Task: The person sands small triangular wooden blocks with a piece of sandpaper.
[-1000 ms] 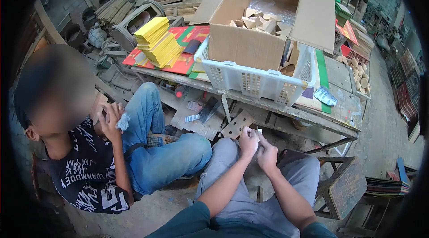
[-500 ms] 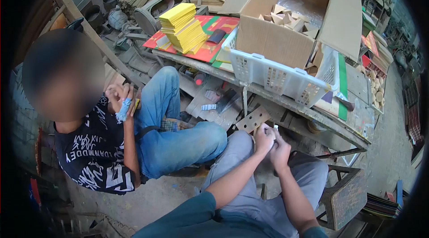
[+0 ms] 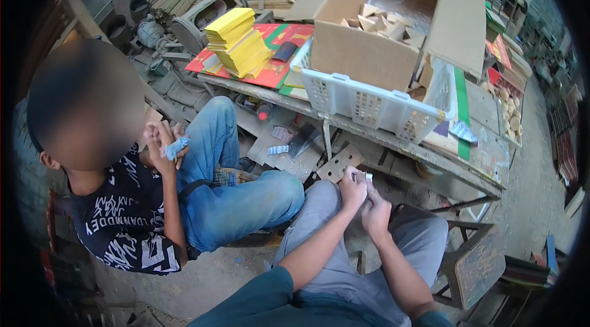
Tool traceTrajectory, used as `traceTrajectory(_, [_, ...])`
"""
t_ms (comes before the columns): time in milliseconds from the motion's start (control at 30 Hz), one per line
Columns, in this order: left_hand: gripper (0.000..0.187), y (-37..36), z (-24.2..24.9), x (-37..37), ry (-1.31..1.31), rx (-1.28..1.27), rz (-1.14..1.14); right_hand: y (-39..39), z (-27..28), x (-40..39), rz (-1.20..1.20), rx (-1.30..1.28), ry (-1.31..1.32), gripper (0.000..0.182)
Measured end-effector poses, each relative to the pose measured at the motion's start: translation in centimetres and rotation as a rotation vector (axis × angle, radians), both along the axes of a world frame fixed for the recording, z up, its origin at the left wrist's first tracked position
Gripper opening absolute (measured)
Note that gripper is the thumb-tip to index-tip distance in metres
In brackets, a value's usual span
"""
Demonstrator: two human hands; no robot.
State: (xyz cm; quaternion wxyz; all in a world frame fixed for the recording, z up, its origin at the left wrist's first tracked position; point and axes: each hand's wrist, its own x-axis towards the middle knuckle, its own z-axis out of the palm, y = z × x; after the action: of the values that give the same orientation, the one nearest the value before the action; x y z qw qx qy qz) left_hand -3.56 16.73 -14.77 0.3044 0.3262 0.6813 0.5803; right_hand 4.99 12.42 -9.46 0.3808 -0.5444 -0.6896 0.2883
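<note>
My left hand (image 3: 352, 188) is closed above my lap, close beside a wooden board with holes (image 3: 340, 163). Against it, my right hand (image 3: 375, 211) is closed too, its fingers bent up to the left hand's fingertips. Between the fingertips shows a small whitish object (image 3: 369, 176), too small to name. Whether one hand or both grip it cannot be made out. The board leans near my knee, under the edge of the workbench (image 3: 393, 141).
A co-worker (image 3: 132, 210) sits at the left, hands raised with blue cloth. On the bench are yellow stacked pieces (image 3: 239, 47), a white basket (image 3: 369, 103) and a cardboard box (image 3: 362, 54) holding wooden pieces. A wooden stool (image 3: 476, 265) stands at the right.
The view has shifted slightly, so the bench and basket sit further left. My hands remain together, the right a little lower against the left. A crumpled blue-white item now shows at the basket's right corner.
</note>
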Motion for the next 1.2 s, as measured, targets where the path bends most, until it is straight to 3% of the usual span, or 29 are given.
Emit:
traceTrajectory(67, [0.012, -0.9, 0.1, 0.8, 0.112, 0.004, -0.052, 1.5, -0.6, 0.4, -0.013, -0.166, 0.078, 0.043])
traceTrajectory(100, [0.012, -0.7, -1.1, 0.8, 0.199, 0.043, -0.062, 1.9, -1.2, 0.6, 0.011, -0.069, 0.073, 0.035])
traceTrajectory(200, [0.005, -0.1, 0.7, -0.2, 0.023, 0.021, 0.001, -0.4, 1.0, -0.4, 0.068, 0.092, 0.115, 0.034])
traceTrajectory(267, [0.005, -0.2, 0.7, -0.5, 0.008, 0.099, -0.027, 0.1, -0.6, -0.5, 0.044, 0.149, 0.062, 0.040])
traceTrajectory(300, [0.006, -0.9, 1.9, -0.4, -0.269, 0.059, -0.137, 1.1, -0.7, -0.2, 0.026, 0.135, 0.069, 0.041])
traceTrajectory(400, [0.007, -0.7, -0.3, -0.4, -0.370, 0.098, -0.162, 2.1, -1.0, 0.0, 0.009, 0.078, 0.059, 0.043])
traceTrajectory(467, [0.006, 0.0, -0.7, -1.2, -0.154, 0.120, -0.069, 0.0, 0.2, -0.6, 0.057, 0.164, 0.040, 0.044])
traceTrajectory(567, [0.009, -0.8, 1.1, -1.1, -0.242, 0.113, -0.119, 1.3, -0.7, -0.4, 0.033, 0.158, 0.001, 0.044])
traceTrajectory(633, [0.012, -0.9, 1.2, -0.6, -0.436, 0.159, -0.225, 2.6, -0.6, -0.2, -0.028, 0.111, 0.071, 0.048])
traceTrajectory(767, [0.013, -0.3, 1.3, -1.4, -0.265, 0.096, -0.134, -0.4, -0.1, -0.6, -0.008, 0.218, 0.007, 0.045])
traceTrajectory(867, [0.014, -0.5, 1.3, -1.0, -0.445, 0.075, -0.194, 1.7, -0.9, 0.2, 0.003, 0.130, 0.014, 0.047])
traceTrajectory(900, [0.014, -0.6, 1.2, -0.7, -0.330, 0.091, -0.222, 2.4, -1.1, 0.1, 0.001, 0.122, 0.033, 0.046])
traceTrajectory(1067, [0.012, -0.5, 1.7, -1.1, -0.287, 0.102, -0.131, -0.4, -0.1, -1.0, -0.017, 0.222, -0.008, 0.037])
traceTrajectory(1200, [0.012, -1.1, 1.6, -0.7, -0.353, 0.073, -0.260, 1.9, -0.5, 0.0, -0.025, 0.071, 0.077, 0.044])
